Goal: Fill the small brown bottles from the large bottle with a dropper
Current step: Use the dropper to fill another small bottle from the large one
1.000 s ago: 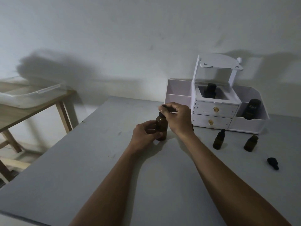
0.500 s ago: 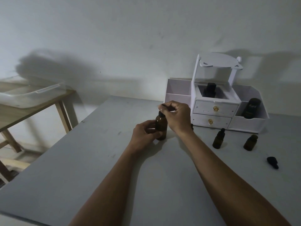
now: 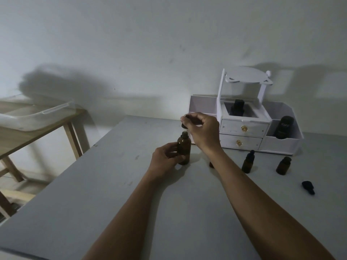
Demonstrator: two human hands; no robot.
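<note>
The fingertips (image 3: pixel 189 118) of my right hand (image 3: pixel 203 130) have drawn the pinched dropper (image 3: pixel 185 125) clear of the large bottle (image 3: pixel 184 149), tip straight above its upright neck, my left hand (image 3: pixel 165 160) gripping it on the desk (image 3: pixel 112 184), the small brown bottles (image 3: pixel 248 163) standing rightward, nearer the right hand

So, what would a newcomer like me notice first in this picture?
Two bare hands at the middle of the grey table: the left hand grips a large brown bottle while the right hand pinches a dropper just above its open neck. Behind, by the wall, stands a white drawer organiser, with a taller small bottle and a shorter small bottle in front of it.
</note>
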